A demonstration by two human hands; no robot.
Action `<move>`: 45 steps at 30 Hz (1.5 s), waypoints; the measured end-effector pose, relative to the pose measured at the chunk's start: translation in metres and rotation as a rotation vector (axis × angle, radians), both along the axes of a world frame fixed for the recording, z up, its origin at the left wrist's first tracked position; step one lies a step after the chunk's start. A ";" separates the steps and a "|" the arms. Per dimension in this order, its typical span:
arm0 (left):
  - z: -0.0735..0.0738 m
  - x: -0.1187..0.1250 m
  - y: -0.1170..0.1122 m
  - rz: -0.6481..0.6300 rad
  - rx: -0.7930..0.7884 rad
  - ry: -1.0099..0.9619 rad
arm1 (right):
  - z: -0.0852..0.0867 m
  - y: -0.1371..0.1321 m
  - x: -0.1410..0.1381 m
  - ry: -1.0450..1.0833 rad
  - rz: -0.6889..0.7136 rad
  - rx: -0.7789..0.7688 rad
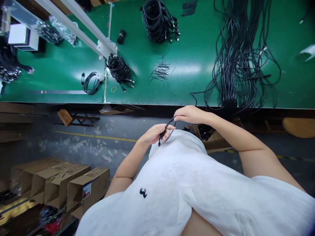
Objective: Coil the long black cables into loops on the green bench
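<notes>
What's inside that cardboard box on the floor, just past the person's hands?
A glossy bundle of black cables lies in the cardboard box. The right arm and white shirt cover the rest, so other contents are hidden.

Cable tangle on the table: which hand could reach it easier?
Probably the right hand: it is nearer the tangle than the left hand, though both hold the black cable.

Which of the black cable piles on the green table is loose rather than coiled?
The big tangle at the right, its strands sprawling to the table edge above the right hand; the coiled bundles are tightly wound.
</notes>
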State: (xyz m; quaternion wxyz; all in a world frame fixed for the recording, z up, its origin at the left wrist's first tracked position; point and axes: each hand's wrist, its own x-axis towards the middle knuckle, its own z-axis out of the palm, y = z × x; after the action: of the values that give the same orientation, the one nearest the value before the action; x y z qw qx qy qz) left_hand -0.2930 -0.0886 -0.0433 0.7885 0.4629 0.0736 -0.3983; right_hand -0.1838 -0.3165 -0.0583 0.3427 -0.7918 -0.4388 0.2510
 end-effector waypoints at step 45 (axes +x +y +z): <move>-0.006 0.011 0.020 0.450 0.183 -0.023 | -0.010 -0.036 -0.059 -0.319 0.275 0.000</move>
State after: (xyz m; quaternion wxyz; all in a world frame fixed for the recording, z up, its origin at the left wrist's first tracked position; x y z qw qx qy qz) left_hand -0.2824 -0.0682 -0.0492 0.8129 0.5088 0.2019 -0.1988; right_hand -0.2427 -0.3528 -0.0687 0.2315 -0.7541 -0.5916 0.1667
